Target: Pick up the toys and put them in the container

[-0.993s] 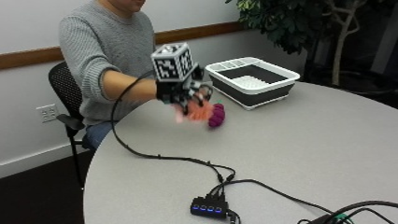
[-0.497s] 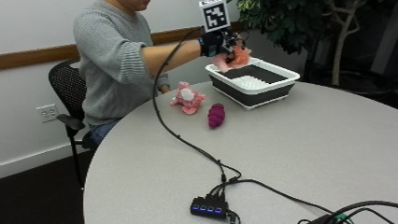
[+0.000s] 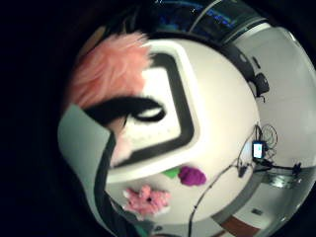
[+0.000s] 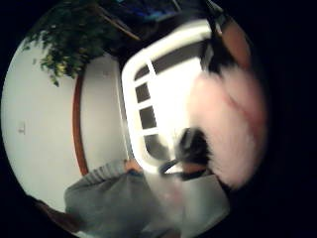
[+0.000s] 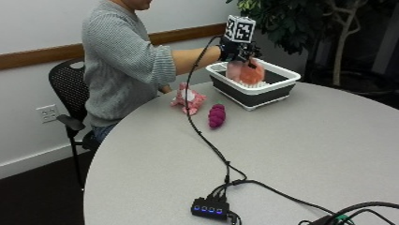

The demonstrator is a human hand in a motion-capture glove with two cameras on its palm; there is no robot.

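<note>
In the outside view my gloved right hand (image 5: 239,50) hovers over the container (image 5: 274,96), a white-rimmed basin with dark walls. It holds a fluffy salmon-pink toy (image 5: 248,73) that hangs down inside the rim. Both palm views show that fur (image 3: 108,69) (image 4: 228,129) pressed close to the palm, with a black finger curled across it and the container (image 3: 185,98) (image 4: 133,114) beneath. A pink plush toy (image 5: 189,97) (image 3: 146,199) and a purple grape-like toy (image 5: 216,115) (image 3: 192,175) lie on the table beside the container, on the person's side.
A black cable runs from the hand across the round grey table (image 5: 324,154) to a small hub with blue lights (image 5: 209,207) near the front edge. A leafy plant (image 5: 299,23) stands behind the container. The person sits on a black chair (image 5: 65,93).
The hand rose from beside the purple toy with the fluffy toy, swung over to the container, and now has lowered the toy inside its rim.
</note>
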